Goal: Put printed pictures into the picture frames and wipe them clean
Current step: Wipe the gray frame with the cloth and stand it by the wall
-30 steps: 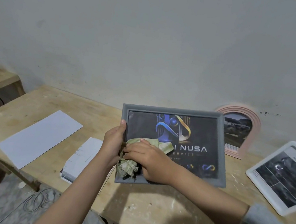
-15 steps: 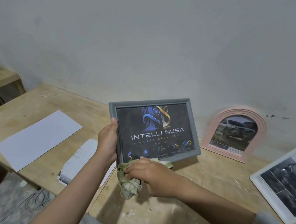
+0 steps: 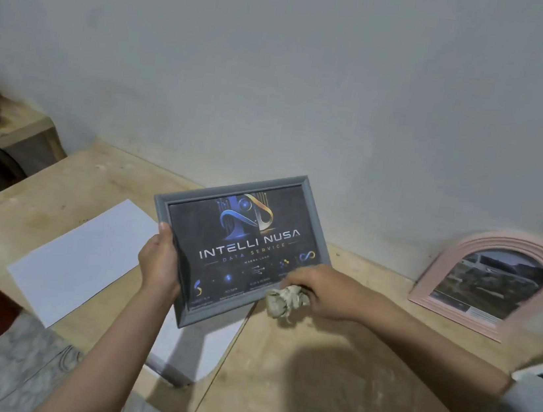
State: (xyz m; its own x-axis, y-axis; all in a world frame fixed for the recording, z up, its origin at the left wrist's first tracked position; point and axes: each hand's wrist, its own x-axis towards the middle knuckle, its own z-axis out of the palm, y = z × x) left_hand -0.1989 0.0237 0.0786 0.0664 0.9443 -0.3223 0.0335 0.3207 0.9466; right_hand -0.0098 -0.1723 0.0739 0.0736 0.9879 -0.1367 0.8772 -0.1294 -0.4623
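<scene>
The left hand [image 3: 161, 262] grips the left edge of a grey picture frame [image 3: 316, 217], thumb on the front rim and fingers curled behind, holding it tilted above the wooden table [image 3: 326, 386]. Inside the frame sits a dark printed picture [image 3: 239, 253] (the words "INTELLI NUSA DATA SERVICE" read clearly). The right hand [image 3: 317, 291] is closed around a crumpled pale cloth [image 3: 285, 302], at the frame's lower right corner; whether the cloth touches the frame there I cannot tell. Under the frame lies a white block [image 3: 192, 351], and to the left a white sheet of paper [image 3: 83, 257] lies flat on the table. At the right, a pink arched frame [image 3: 440, 280] with a picture in it leans against the wall [image 3: 281, 68].
</scene>
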